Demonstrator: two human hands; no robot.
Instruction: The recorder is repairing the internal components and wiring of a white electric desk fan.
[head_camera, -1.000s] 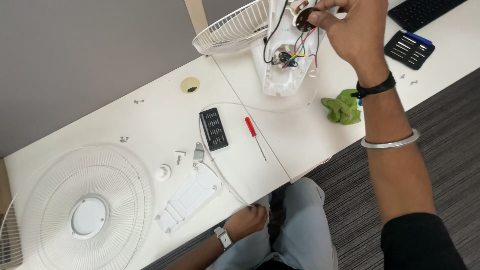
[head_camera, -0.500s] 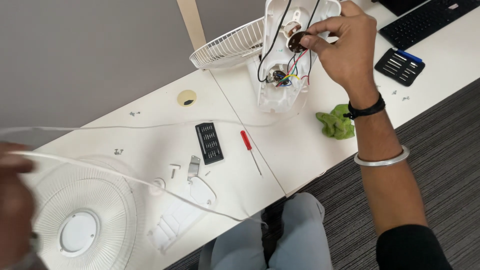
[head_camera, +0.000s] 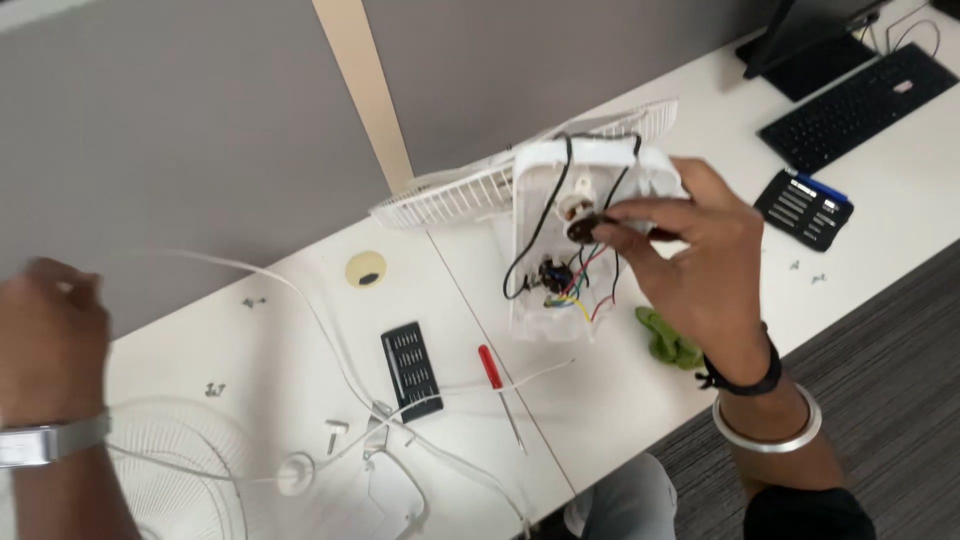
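At the right hand (head_camera: 705, 265), the fingertips (head_camera: 612, 228) pinch a small dark part (head_camera: 585, 228) inside the open white fan housing (head_camera: 535, 210), so this grip is clenched on that part. Just below the grip, black, red, yellow, green and blue wires (head_camera: 575, 285) run through the housing's hollow, which stands tilted on the white surface (head_camera: 880, 190). Behind the grip, a white fan grille (head_camera: 450, 200) leans against the grey partition. Below the wrist, which carries a black band and a metal bangle, a green cloth (head_camera: 668, 340) lies on the surface, just beside the housing's lower corner. To the far side of the right hand lie a black bit case (head_camera: 803, 208) and, farther off, a black keyboard (head_camera: 850, 105).

The left hand (head_camera: 50, 335), with a metal watch at the wrist, is raised well apart from the housing and is blurred; a white cord (head_camera: 320, 320) runs from near it across the surface, but whether the hand's grip closes on the cord cannot be told. Between the two hands lie a red-handled screwdriver (head_camera: 497, 385), a black ribbed panel (head_camera: 411, 368), a round cream cap (head_camera: 365, 268) and several loose screws (head_camera: 214, 389). Below the left hand, a second grille (head_camera: 170, 470) lies flat, with white plastic pieces (head_camera: 390, 490) beside it.
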